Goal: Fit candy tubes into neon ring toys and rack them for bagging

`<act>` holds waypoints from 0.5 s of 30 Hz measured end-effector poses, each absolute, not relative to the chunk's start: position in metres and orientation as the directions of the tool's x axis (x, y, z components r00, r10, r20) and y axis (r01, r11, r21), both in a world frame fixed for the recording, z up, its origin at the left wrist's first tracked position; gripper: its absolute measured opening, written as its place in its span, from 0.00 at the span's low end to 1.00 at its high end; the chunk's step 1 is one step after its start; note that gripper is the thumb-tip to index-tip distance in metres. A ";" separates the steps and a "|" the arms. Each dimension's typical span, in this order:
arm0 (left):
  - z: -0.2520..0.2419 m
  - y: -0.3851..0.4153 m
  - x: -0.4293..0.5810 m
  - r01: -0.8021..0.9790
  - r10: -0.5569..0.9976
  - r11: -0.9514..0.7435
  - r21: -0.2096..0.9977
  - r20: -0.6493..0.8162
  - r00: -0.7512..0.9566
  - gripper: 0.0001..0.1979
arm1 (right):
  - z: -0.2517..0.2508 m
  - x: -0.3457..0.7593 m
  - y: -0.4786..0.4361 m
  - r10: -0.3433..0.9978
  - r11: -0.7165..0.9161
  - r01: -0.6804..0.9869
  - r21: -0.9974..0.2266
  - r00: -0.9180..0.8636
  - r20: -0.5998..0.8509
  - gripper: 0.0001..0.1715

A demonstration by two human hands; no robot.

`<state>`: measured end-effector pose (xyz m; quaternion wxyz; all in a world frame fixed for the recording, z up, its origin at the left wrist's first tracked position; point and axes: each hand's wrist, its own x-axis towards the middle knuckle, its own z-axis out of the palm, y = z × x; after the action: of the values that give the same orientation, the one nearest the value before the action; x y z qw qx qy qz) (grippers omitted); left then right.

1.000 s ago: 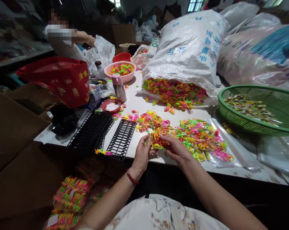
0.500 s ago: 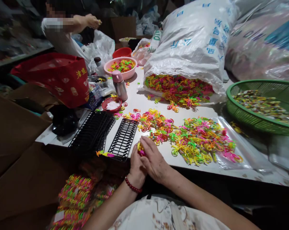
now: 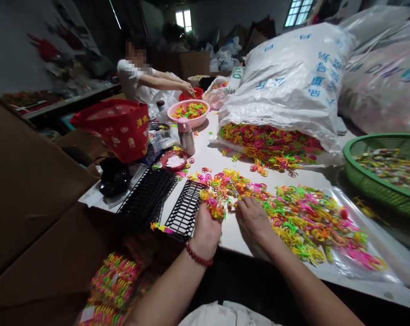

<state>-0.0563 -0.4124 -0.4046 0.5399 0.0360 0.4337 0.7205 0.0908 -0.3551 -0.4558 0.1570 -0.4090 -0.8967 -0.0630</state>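
Observation:
My left hand [image 3: 206,228] is closed around a bunch of small bright plastic toy bicycles [image 3: 214,204], palm up, above the table's front edge. To its right, my right hand [image 3: 255,219] reaches palm down to the near edge of the loose heap. Its fingertips are pinched at a small reddish toy bicycle [image 3: 230,205]; the thumb is mostly hidden. A larger pile of toy bicycles [image 3: 306,222] in yellow, green, pink and orange spreads to the right. Just left of my left hand lies a black plastic rack [image 3: 184,210].
More black racks [image 3: 145,194] are stacked at the left. Behind are a pink-lidded flask [image 3: 186,138], a small red basket [image 3: 174,160], a pink basin [image 3: 189,120] and a big white sack [image 3: 282,86]. A green basket [image 3: 350,158] stands right. Another person [image 3: 137,81] reaches over a red bowl.
My hands, clasped together before, have separated. The left now shows its bunch of toy bicycles; the right has moved to the heap. The view has tilted up, and the other person's arms have lowered.

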 end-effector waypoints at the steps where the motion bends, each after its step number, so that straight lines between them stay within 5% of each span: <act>1: -0.397 -0.394 -0.060 -0.765 0.791 -0.086 0.638 -0.423 -0.442 0.07 | -0.455 0.096 -0.351 0.723 0.643 0.765 -0.008 -0.604 0.334 0.08; 5: -0.370 -0.317 -0.083 -0.796 0.713 -0.194 0.574 -0.474 -0.516 0.12 | -0.454 0.114 -0.334 0.756 0.616 0.780 -0.110 -0.547 0.360 0.08; 10: -0.341 -0.250 -0.109 -0.783 0.676 -0.246 0.571 -0.478 -0.561 0.11 | -0.441 0.122 -0.328 0.827 0.555 0.698 -0.453 -0.406 0.389 0.10; 15: -0.339 -0.232 -0.122 -0.749 0.644 -0.239 0.618 -0.476 -0.599 0.09 | -0.416 0.130 -0.349 0.940 0.340 0.576 -0.744 -0.203 0.273 0.26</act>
<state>-0.1223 -0.2318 -0.3394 0.4439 -0.0610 0.4285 0.7846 0.1298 -0.3489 -0.4157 0.3630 -0.5166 -0.7337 0.2513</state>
